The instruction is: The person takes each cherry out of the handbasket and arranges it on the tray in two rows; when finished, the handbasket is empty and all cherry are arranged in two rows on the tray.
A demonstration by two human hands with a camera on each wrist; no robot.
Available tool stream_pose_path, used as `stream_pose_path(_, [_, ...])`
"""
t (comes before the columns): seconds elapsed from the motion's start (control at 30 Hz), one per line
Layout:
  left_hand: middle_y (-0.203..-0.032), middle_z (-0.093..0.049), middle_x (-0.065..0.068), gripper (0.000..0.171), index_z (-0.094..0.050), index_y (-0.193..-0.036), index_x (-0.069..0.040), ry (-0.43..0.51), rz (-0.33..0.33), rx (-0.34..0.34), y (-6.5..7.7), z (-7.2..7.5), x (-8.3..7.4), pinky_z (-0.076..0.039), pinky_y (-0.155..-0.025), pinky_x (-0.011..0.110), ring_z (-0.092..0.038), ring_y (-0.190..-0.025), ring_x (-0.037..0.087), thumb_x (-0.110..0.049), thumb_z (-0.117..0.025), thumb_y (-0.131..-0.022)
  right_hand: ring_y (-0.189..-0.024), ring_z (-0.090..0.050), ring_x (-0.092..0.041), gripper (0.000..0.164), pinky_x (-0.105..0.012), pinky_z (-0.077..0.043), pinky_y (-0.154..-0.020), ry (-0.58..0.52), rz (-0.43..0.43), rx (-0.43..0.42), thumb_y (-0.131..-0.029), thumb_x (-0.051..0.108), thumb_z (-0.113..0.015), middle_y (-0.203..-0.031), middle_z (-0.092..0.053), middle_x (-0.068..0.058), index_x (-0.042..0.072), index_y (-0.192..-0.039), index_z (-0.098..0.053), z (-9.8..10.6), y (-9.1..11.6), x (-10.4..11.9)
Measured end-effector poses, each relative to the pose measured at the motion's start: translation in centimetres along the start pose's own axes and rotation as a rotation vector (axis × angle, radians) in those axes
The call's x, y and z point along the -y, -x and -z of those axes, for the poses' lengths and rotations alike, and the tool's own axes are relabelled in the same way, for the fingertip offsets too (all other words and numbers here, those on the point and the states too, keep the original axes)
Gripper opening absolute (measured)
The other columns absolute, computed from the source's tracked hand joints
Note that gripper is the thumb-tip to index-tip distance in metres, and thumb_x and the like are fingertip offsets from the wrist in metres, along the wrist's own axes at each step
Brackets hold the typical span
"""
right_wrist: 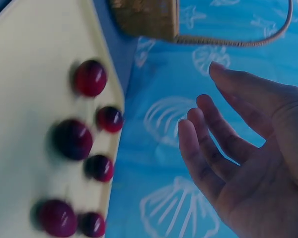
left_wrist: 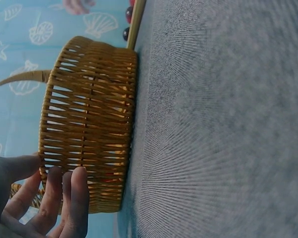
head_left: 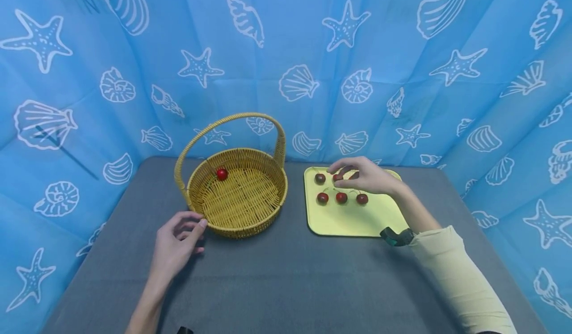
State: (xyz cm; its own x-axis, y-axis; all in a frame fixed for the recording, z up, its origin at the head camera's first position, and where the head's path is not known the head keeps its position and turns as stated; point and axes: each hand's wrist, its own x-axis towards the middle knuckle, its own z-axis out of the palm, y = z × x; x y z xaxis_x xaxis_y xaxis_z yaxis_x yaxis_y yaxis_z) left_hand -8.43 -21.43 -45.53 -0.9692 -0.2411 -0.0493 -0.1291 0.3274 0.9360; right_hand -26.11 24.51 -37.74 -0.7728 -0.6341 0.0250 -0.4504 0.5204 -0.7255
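A round wicker basket [head_left: 237, 230] with a tall arched handle stands left of the middle. One red cherry [head_left: 221, 174] lies inside it near the back left wall. My left hand [head_left: 178, 242] pinches the basket's front left rim, thumb at the top edge and fingers along the outside of the weave [left_wrist: 89, 124]. Over the back of a yellow tray [head_left: 353, 222], my right hand [head_left: 368, 175] hovers with fingers loosely bent and nothing between them. Several dark red cherries [right_wrist: 73, 139] sit on the tray in two rows; the hand covers part of the back row in the head view.
A grey cloth-covered table [head_left: 286, 284] carries both basket and tray, with a gap between them. Right behind its far edge hangs a blue curtain [head_left: 286, 36] with white shells and starfish. The basket's handle [head_left: 232, 118] rises well above its rim.
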Motion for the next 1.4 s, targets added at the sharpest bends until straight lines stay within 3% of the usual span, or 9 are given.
stream_pose_path(0.23, [-0.118, -0.075, 0.024, 0.035, -0.067, -0.131, -0.013, 0.000, 0.007, 0.000, 0.0, 0.0, 0.1, -0.072, -0.068, 0.033, -0.077, -0.088, 0.019, -0.037, -0.073, -0.106, -0.123, -0.071, -0.041, 0.033, -0.044, -0.069, -0.101, -0.058, 0.059, 0.050, -0.100, 0.009, -0.079, -0.133, -0.074, -0.016, 0.006, -0.132, -0.072, -1.3, -3.1, 3.0])
stream_pose_path(0.43, [-0.121, -0.074, 0.023, 0.036, -0.066, -0.133, -0.014, -0.006, 0.028, 0.002, -0.1, 0.0, 0.0, -0.072, -0.069, 0.032, -0.076, -0.088, 0.016, -0.037, -0.073, -0.106, -0.123, -0.072, -0.034, 0.033, -0.042, -0.070, -0.097, -0.073, 0.072, 0.085, -0.101, 0.010, -0.078, -0.136, -0.072, -0.015, 0.007, -0.133, -0.072, -2.6, -5.9, 4.9])
stream_pose_path(0.57, [-0.121, -0.074, 0.022, 0.036, -0.066, -0.134, -0.015, -0.013, 0.036, 0.002, -0.1, 0.1, 0.0, -0.072, -0.069, 0.031, -0.076, -0.090, 0.018, -0.036, -0.073, -0.106, -0.123, -0.072, -0.035, 0.034, -0.044, -0.067, -0.104, -0.096, 0.087, 0.111, -0.101, 0.010, -0.078, -0.138, -0.071, -0.017, 0.006, -0.134, -0.071, -3.8, -7.9, 6.1])
stream_pose_path(0.67, [-0.121, -0.074, 0.022, 0.035, -0.066, -0.134, -0.014, -0.011, 0.040, 0.003, -0.1, 0.0, 0.0, -0.072, -0.069, 0.031, -0.076, -0.091, 0.020, -0.036, -0.073, -0.106, -0.124, -0.071, -0.035, 0.034, -0.046, -0.064, -0.110, -0.097, 0.127, 0.130, -0.100, 0.011, -0.079, -0.137, -0.072, -0.015, 0.006, -0.133, -0.071, -4.7, -9.5, 6.8])
stream_pose_path(0.9, [-0.121, -0.074, 0.021, 0.037, -0.065, -0.134, -0.013, 0.003, 0.046, 0.005, -0.2, 0.0, 0.1, -0.072, -0.069, 0.031, -0.076, -0.092, 0.020, -0.035, -0.073, -0.106, -0.112, -0.075, -0.023, 0.032, -0.039, -0.066, -0.104, -0.072, 0.215, 0.175, -0.100, 0.012, -0.079, -0.129, -0.077, -0.011, 0.005, -0.130, -0.074, -6.8, -13.5, 8.2])
stream_pose_path(1.03, [-0.120, -0.074, 0.021, 0.034, -0.066, -0.133, -0.014, 0.003, 0.040, 0.002, -0.2, 0.0, 0.1, -0.072, -0.069, 0.031, -0.076, -0.091, 0.021, -0.034, -0.073, -0.106, -0.114, -0.075, -0.022, 0.034, -0.036, -0.066, -0.102, -0.083, 0.197, 0.211, -0.102, 0.013, -0.077, -0.130, -0.076, -0.012, 0.004, -0.134, -0.072, -7.8, -15.3, 9.0])
stream_pose_path(1.23, [-0.118, -0.074, 0.022, 0.033, -0.066, -0.132, -0.013, 0.006, 0.035, -0.004, -0.2, -0.1, 0.1, -0.072, -0.068, 0.032, -0.076, -0.089, 0.021, -0.032, -0.074, -0.106, -0.117, -0.075, -0.026, 0.037, -0.037, -0.070, -0.091, -0.125, 0.098, 0.242, -0.103, 0.014, -0.076, -0.132, -0.074, -0.015, 0.003, -0.138, -0.068, -9.0, -17.8, 10.0])
stream_pose_path(1.4, [-0.118, -0.074, 0.021, 0.033, -0.066, -0.133, -0.013, -0.002, 0.043, -0.009, -0.3, -0.1, 0.0, -0.072, -0.068, 0.031, -0.076, -0.089, 0.021, -0.031, -0.074, -0.106, -0.120, -0.073, -0.028, 0.039, -0.034, -0.069, -0.092, -0.155, 0.046, 0.254, -0.105, 0.015, -0.074, -0.135, -0.072, -0.016, 0.001, -0.141, -0.066, -9.8, -19.7, 10.5])
